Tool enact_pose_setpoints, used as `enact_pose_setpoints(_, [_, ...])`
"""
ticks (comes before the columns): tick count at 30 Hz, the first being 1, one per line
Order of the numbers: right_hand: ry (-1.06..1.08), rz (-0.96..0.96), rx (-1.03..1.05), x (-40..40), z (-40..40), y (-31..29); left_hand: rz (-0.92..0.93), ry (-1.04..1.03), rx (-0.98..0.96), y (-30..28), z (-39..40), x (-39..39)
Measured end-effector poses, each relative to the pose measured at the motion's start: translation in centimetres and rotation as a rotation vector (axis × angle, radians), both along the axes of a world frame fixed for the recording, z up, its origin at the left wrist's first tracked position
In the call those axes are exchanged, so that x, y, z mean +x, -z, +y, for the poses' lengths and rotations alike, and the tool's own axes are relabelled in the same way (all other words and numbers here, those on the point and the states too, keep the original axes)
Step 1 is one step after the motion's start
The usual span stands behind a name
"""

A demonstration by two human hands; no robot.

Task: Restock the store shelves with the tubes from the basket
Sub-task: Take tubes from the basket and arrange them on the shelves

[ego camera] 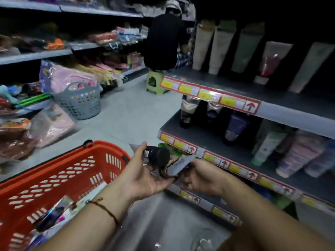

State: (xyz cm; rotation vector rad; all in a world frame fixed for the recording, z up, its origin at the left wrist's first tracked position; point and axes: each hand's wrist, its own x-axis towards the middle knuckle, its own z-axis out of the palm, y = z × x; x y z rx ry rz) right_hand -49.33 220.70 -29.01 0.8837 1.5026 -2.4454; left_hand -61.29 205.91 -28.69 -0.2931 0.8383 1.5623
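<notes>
Tubes [159, 157] sitting between both hands just off the lower shelf [213, 142] edge, left hand [145, 180] cradling a dark-capped one, thumb curling over it, right hand [201, 176] pinching a purple one, red basket [59, 171] lying at 8 o'clock, open floor [126, 115] stretching toward 12.

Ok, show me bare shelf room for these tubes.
Free: the grey upper shelf in front of the white tubes, and the middle shelf left of the purple dark-capped tube. Crowded: the pastel tubes further right.

A shop aisle — price-tagged shelves [210, 94], stocked tubes [219, 49].
</notes>
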Motion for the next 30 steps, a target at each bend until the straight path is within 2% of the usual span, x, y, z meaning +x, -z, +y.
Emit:
enact_pose_setpoints(2, [0.023,0.071,-0.082,0.5,1.1,-0.4,0.002,0.014,0.014,-0.7,1.2,-0.1])
enact_pose_setpoints(4, [0.033,0.118,-0.062,0.6,2.1,-0.4,0.004,0.04,0.018,-0.8,2.4,-0.3])
enact_pose_setpoints(10, [-0.144,0.136,0.514,0.4,3.9,0.2,-0.04,0.107,0.011,0.1,4.6,-1.5])
enact_pose_setpoints(13, [-0.155,0.18,0.664,0.1,4.9,0.2,-0.031,0.154,0.015,0.4,4.9,-2.6])
enact_pose_setpoints(15, [-0.12,0.207,0.67,-0.4,5.3,0.5,-0.039,0.181,0.021,0.6,5.2,-3.4])
enact_pose_setpoints(18, [0.015,0.18,0.755,-2.3,5.9,1.4,-0.023,0.162,0.015,0.7,5.8,-4.6])
enact_pose_setpoints(20, [0.15,0.131,0.81,-4.0,6.5,1.9,0.063,0.098,-0.02,0.5,6.1,-5.4])
enact_pose_setpoints(23, [0.4,0.05,0.79,-7.2,7.6,3.3,0.187,0.025,-0.072,0.7,6.5,-6.8])
enact_pose_setpoints(25, [0.521,0.034,0.802,-9.1,8.1,3.9,0.208,-0.009,-0.087,1.0,6.6,-7.6])
enact_pose_setpoints(30, [0.609,-0.001,0.848,-13.6,9.0,4.8,0.272,-0.024,-0.105,1.2,6.8,-8.8])
